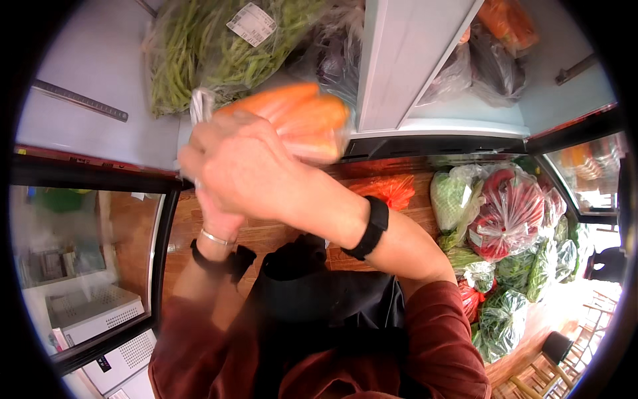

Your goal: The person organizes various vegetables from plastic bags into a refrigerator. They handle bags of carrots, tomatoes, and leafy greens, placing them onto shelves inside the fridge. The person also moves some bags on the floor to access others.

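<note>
A clear plastic bag of carrots (311,122) is held up in front of the opened cabinet, blurred by motion. My right hand (244,159) reaches across my left and is closed around the gathered plastic at the bag's near end. A loose tail of plastic (202,104) sticks up beyond the knuckles. My left hand (219,209) is below and against the right one; its fingers are mostly hidden. Just behind the carrots, inside the cabinet, lies a large labelled bag of long green beans (219,55).
A white divider (394,65) splits the cabinet; bagged purple vegetables (331,65) lie left of it, more bagged produce (496,70) right. Open glass doors (89,249) flank me. Bagged cabbage (451,192), red peppers (508,214) and greens (503,314) cover the floor at right, near a stool (543,374).
</note>
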A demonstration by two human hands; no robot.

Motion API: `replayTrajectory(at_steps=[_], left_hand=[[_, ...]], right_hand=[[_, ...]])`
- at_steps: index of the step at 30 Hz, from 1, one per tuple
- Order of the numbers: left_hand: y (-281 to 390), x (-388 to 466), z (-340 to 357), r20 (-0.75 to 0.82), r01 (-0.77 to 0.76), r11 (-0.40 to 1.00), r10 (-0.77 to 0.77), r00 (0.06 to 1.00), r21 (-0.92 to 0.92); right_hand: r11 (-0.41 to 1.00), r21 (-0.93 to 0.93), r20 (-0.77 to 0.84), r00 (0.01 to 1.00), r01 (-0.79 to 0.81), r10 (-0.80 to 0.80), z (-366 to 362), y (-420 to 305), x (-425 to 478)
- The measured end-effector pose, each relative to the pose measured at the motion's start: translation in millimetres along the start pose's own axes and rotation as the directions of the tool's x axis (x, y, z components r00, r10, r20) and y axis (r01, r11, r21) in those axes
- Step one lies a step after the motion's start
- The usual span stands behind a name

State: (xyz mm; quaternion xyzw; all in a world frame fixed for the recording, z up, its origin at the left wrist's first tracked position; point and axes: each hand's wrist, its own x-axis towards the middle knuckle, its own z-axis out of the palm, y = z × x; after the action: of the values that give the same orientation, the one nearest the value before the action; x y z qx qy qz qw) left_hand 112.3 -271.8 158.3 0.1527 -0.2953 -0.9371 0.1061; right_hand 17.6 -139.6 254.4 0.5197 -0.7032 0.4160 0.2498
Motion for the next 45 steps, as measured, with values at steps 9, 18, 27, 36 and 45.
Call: replayTrajectory(at_steps=[9,18,27,36,45], left_hand=[[25,34,40,-0.008,0.015,0.439,-0.018,1.0,0.898],[0,87,42,0.702,-0.322,-0.792,0.179,0.69,0.519],[-8,33,44,0.616,-0.591,-0.223,0.059,0.786,0.776],[-9,-31,29,0.217,-0.134,0.25,-0.34,0.915,0.959],[73,-51,31,0.012,-0.241,0.917,0.25,0.968,0.317]], right_hand=[[0.935,-0.231,0.16,0.937,-0.269,0.31,-40,38,-126],[0.702,-0.703,0.557,0.524,-0.116,0.645,-46,77,-379],[0.607,-0.647,0.56,0.253,-0.461,0.789,-35,124,-397],[0.673,0.158,0.579,0.62,-0.723,0.53,-129,26,-172],[0.972,0.182,0.298,0.934,0.147,-0.197,-70,-26,35]])
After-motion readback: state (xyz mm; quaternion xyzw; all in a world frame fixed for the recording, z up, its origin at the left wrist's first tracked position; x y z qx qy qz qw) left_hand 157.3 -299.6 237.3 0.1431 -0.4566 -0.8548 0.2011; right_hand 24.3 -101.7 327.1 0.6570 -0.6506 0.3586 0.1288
